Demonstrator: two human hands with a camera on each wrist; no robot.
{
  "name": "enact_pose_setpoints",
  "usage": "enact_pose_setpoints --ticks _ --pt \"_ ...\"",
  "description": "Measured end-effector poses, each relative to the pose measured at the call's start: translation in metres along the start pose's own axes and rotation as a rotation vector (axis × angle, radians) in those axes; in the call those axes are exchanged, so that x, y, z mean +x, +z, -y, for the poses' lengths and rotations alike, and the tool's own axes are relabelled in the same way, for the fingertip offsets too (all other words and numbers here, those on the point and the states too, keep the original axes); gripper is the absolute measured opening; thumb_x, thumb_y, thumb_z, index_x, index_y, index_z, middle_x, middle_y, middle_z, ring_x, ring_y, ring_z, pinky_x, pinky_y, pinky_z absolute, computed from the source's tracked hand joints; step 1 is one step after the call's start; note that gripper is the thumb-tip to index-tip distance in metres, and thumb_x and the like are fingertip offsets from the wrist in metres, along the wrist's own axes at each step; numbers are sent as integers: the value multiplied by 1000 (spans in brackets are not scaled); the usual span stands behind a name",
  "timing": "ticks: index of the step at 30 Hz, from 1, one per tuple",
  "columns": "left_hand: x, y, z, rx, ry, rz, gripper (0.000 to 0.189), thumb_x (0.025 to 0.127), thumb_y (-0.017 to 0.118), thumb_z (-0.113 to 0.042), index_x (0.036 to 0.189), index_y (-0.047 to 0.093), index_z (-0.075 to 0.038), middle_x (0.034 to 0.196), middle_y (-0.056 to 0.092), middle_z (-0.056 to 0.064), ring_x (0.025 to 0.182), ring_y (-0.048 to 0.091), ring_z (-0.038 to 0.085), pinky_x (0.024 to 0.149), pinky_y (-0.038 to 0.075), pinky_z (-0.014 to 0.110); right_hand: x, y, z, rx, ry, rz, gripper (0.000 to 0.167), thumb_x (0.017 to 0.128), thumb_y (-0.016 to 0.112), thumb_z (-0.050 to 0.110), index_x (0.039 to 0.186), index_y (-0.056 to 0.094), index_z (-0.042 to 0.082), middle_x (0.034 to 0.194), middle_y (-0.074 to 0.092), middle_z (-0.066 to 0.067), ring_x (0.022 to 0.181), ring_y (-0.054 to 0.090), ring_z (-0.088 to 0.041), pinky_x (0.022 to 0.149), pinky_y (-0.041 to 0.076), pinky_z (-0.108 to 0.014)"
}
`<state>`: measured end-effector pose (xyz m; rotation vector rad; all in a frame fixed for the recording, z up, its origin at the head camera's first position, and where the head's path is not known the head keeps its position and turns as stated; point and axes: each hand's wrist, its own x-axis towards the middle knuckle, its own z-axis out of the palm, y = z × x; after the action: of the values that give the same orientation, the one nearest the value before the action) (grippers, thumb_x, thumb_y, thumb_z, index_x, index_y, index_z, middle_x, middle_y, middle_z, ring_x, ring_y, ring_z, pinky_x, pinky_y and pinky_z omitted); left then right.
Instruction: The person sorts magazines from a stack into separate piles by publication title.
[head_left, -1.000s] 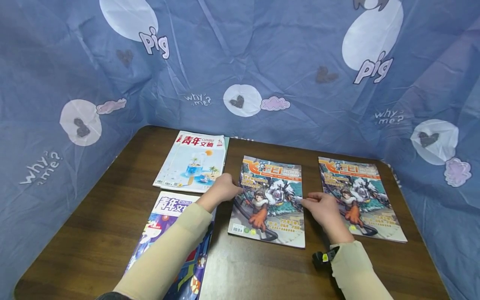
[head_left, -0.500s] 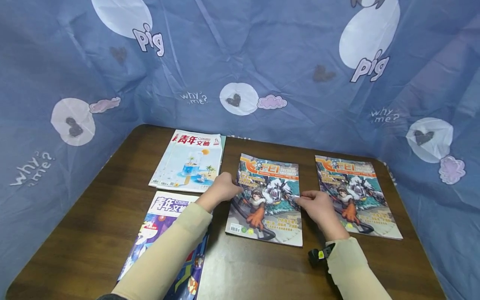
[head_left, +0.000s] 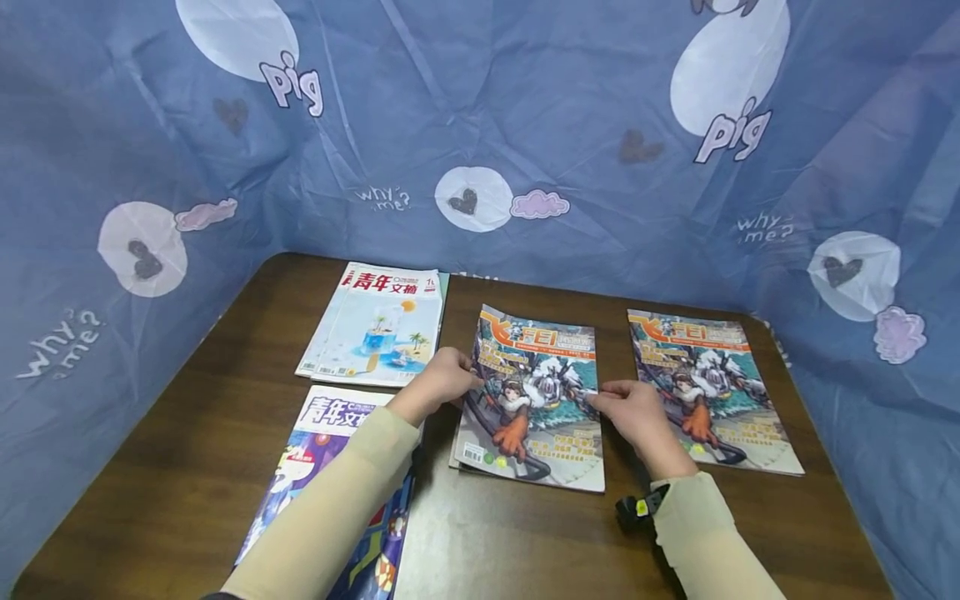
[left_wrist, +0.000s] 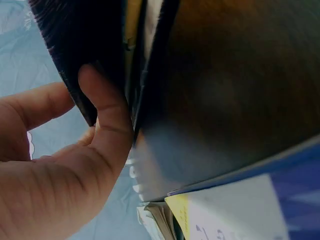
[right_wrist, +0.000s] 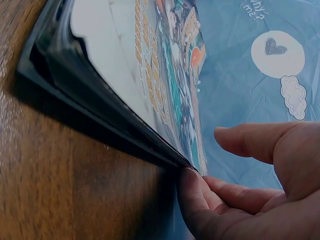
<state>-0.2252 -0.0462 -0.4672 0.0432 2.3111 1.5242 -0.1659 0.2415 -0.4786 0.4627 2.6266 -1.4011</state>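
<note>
A FEI magazine (head_left: 536,400) with an orange-gloved figure on its cover lies in the middle of the table between the two hands. My left hand (head_left: 438,382) grips its left edge, raised a little over another magazine (head_left: 454,458) beneath. In the left wrist view, a finger (left_wrist: 107,100) reaches under the lifted part, with a gap to the one below. My right hand (head_left: 637,417) pinches the right edge, where the thumb (right_wrist: 190,185) meets the pages in the right wrist view. There, one finger (right_wrist: 240,137) extends away from the paper.
To the right lies a matching FEI magazine (head_left: 720,400). Pale blue magazines (head_left: 382,329) are stacked at the back left, with a purple magazine (head_left: 375,533) in front, partly under the left sleeve. Printed blue cloth (head_left: 480,125) hangs behind the brown table (head_left: 165,467).
The upper magazine's left side has risen and shifted slightly, so the edge of one below now shows at its lower left. Both hands keep their places at its sides. The head view has shifted slightly.
</note>
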Motion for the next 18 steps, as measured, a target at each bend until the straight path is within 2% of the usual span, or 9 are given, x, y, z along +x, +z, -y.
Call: enact_pose_setpoints --ticks 3,8,14,18 --pt "0 0 -1 -13 7 15 21 89 66 8 71 57 2 79 55 10 60 60 18 55 59 36 1 -1 2 0 -2 1 51 96 71 22 132 59 -11 129 60 -30 117 58 -41 94 49 -53" --pt "-1 1 0 -52 -33 18 21 91 65 9 73 58 4 77 58 11 57 62 18 55 59 37 1 -2 2 10 5 9 51 96 70 21 134 57 -11 131 58 -30 119 57 -42 95 49 -53" --pt "0 1 3 -118 -96 19 3 94 65 6 94 62 8 80 61 13 51 60 18 53 59 39 1 -2 1 12 17 18 53 96 70 22 136 56 -10 133 57 -30 120 56 -43 96 49 -54" --pt "1 1 4 -141 -117 20 21 95 65 3 115 60 6 81 61 13 49 59 19 51 58 39 2 -3 0 11 17 15 54 96 70 22 136 56 -10 131 58 -30 119 58 -42 95 49 -53"
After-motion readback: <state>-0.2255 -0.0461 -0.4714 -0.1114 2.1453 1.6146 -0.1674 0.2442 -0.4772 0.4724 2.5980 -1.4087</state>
